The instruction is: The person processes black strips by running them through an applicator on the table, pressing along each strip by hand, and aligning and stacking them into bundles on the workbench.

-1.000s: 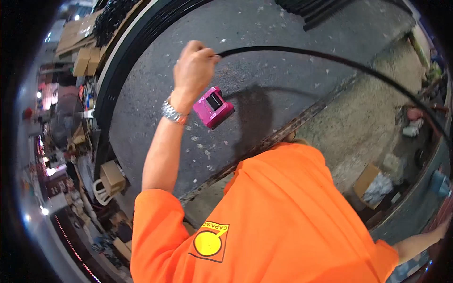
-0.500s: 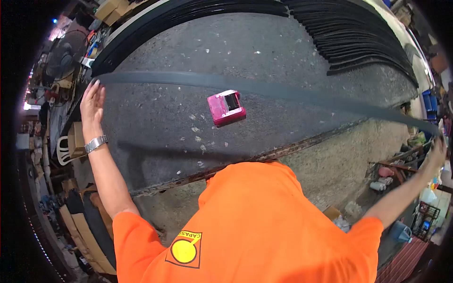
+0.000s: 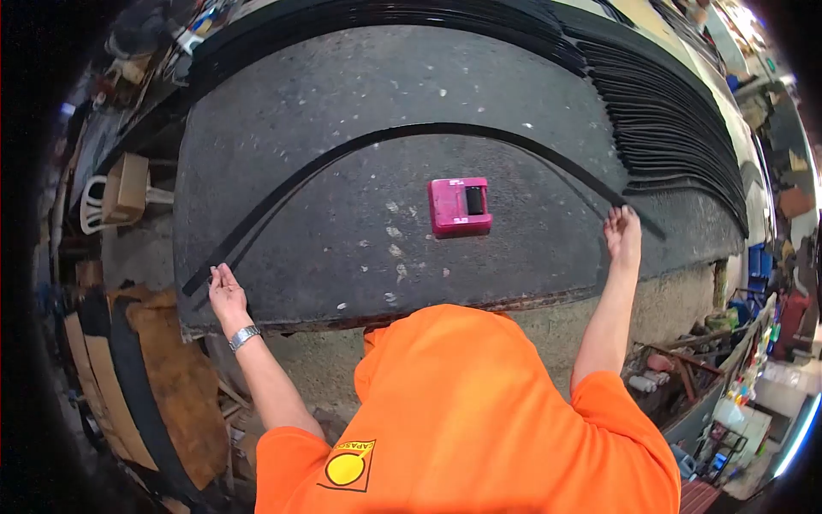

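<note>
A long, thin black strip (image 3: 419, 128) arches over the dark tabletop (image 3: 360, 201), bowing away from me and casting a shadow below it. Near its left end my left hand (image 3: 228, 298), with a metal watch on the wrist, pinches it. Toward the other end my right hand (image 3: 623, 233) has its fingers closed on the strip, a short length sticking out past them. Inside the arc, between my two hands, sits a pink tape-dispenser-like box (image 3: 449, 210) with a black roll in its opening. Neither hand touches that box.
Many similar black strips lie in a layered row (image 3: 676, 128) at the back right, and more run along the far edge (image 3: 360, 21). Left of the table stand a white chair (image 3: 94, 206) and a cardboard box (image 3: 126, 188). Clutter fills the floor at the right.
My hands have come closer together, the right one moving well inward. The strip has gone from stretched nearly straight to a deep arc. The whole view has shifted too.
</note>
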`<state>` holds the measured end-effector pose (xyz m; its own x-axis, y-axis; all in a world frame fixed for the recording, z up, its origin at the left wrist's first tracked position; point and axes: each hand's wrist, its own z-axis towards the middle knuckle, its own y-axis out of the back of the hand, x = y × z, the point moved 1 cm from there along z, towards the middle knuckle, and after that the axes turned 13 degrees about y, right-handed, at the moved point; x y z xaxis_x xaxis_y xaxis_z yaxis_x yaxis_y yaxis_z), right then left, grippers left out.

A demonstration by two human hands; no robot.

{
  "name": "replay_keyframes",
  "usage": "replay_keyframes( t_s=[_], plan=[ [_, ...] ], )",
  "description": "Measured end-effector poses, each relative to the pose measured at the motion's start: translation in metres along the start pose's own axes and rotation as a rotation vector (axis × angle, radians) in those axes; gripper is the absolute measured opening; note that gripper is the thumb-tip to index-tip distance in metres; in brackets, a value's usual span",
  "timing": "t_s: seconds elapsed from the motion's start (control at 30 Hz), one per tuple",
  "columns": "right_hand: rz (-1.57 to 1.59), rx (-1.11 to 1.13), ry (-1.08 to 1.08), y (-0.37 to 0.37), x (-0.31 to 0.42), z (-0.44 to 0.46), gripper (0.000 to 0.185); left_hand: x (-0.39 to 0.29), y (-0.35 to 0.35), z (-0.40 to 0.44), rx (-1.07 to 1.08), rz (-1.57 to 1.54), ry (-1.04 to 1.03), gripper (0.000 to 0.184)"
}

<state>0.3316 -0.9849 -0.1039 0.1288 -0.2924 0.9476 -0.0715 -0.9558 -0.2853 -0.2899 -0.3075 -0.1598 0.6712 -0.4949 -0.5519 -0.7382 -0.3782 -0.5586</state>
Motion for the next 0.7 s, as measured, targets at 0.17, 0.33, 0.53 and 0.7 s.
replay_keyframes(
  t_s=[0.17, 0.33, 0.53, 0.7],
  plan=[
    [-0.509, -0.076, -0.064, 0.003, -0.006, -0.056, 0.036, -0.003, 0.025, -0.047, -0.042, 0.368, 0.148, 0.031],
    [-1.685, 0.457, 0.402, -0.005, -0.035, -0.119, 0.058, 0.045, -0.009, -0.126, 0.002, 1.491, -0.486, 0.043],
    [-1.915, 0.389, 0.399, -0.033, -0.072, -0.162, 0.062, 0.114, -0.024, -0.161, 0.064, 1.949, -0.879, 0.065],
    [-1.943, 0.447, 0.391, -0.011, -0.08, -0.143, 0.061, 0.118, -0.031, -0.164, 0.006, 1.97, -0.929, 0.063]
  ],
)
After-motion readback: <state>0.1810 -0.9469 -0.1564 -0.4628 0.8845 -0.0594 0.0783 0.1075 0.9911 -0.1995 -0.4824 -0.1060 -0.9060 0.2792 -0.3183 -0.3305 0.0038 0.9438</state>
